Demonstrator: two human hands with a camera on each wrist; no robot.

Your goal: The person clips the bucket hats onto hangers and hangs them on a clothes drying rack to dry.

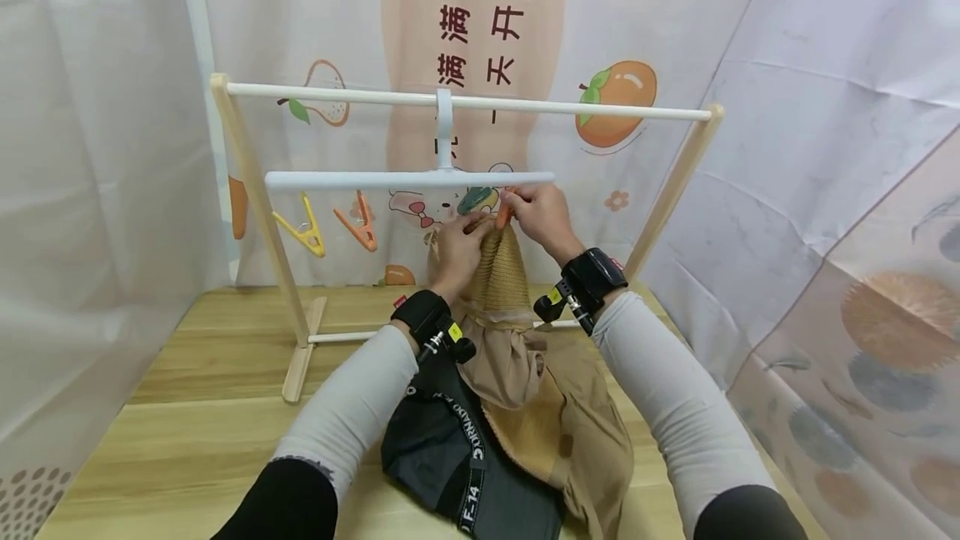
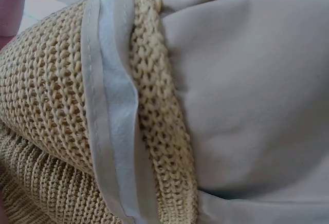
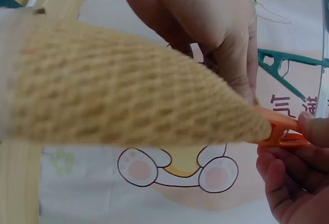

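A tan knitted piece [image 1: 501, 273] with a beige fabric lower part hangs upright, drawn to a point at its top. My left hand [image 1: 457, 252] pinches that top, and the same knit [image 2: 46, 85] fills much of the left wrist view. My right hand [image 1: 546, 219] holds an orange clothespin [image 3: 281, 127] between thumb and fingers, its jaws at the knit's tip. Above is a white hanger [image 1: 408, 180]. From its bar hang a yellow clothespin [image 1: 306, 232], another orange clothespin [image 1: 362, 227] and a green clothespin [image 3: 290, 62], close to my hands.
A wooden rack with a white top rail [image 1: 322, 93] carries the hanger. On the wooden table [image 1: 172, 390] lie a dark fabric item [image 1: 442, 440] with a lettered strap and tan fabric [image 1: 596, 432]. A printed curtain [image 1: 300, 15] stands behind.
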